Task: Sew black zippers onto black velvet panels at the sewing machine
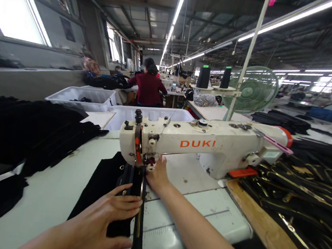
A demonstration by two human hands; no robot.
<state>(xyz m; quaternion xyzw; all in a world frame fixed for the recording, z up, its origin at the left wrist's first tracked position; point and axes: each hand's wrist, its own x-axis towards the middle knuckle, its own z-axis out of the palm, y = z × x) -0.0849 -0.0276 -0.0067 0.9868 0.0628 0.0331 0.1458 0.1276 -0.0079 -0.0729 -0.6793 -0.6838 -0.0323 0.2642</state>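
Observation:
A white sewing machine marked DUKI stands across the worktable. My left hand lies flat with fingers spread on a black fabric piece, its fingertips reaching a black zipper strip with gold teeth. The strip runs from under the machine head toward me, along the fabric's right side. Close to the needle and presser foot, my right hand has its fingers stretched up beside the head; part of them is hidden, and nothing shows in its grasp. Small metal fittings sit on the fabric.
Black fabric pieces are piled at left. Gold-toothed zippers heap on a wooden board at right. White bins stand behind the machine. Beyond are thread cones, a green fan and a seated person.

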